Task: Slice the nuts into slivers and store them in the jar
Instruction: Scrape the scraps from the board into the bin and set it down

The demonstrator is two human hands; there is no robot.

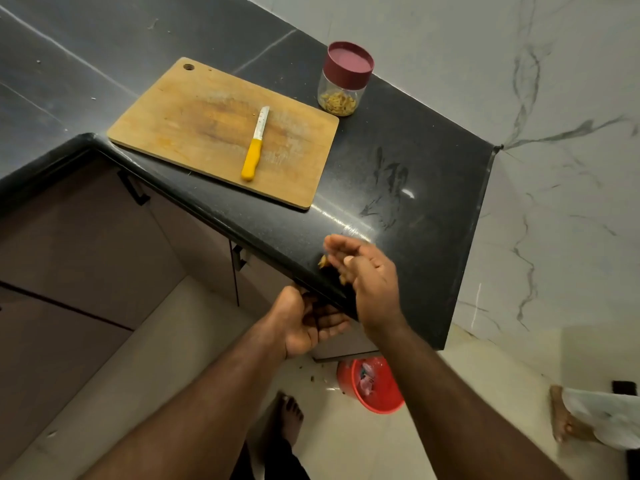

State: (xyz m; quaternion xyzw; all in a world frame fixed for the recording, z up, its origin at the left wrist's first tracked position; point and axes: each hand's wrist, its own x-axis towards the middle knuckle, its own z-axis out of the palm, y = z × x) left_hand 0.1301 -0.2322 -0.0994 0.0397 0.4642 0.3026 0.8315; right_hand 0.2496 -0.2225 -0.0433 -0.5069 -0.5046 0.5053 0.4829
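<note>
At about five o'clock on the black speckled stone counter (398,161), the right hand (367,271) lies edge-on with straight fingers at the counter's lip, small tan nut bits (323,261) touching them. Just below the lip, at six o'clock, the left hand (304,323) is cupped palm-up, loosely curled; whether it holds anything I cannot tell. The yellow-handled small knife (255,145) lies on the wooden rectangular cutting board (194,116). At one o'clock stands the clear maroon-lidded jar (344,79), slivers inside.
</note>
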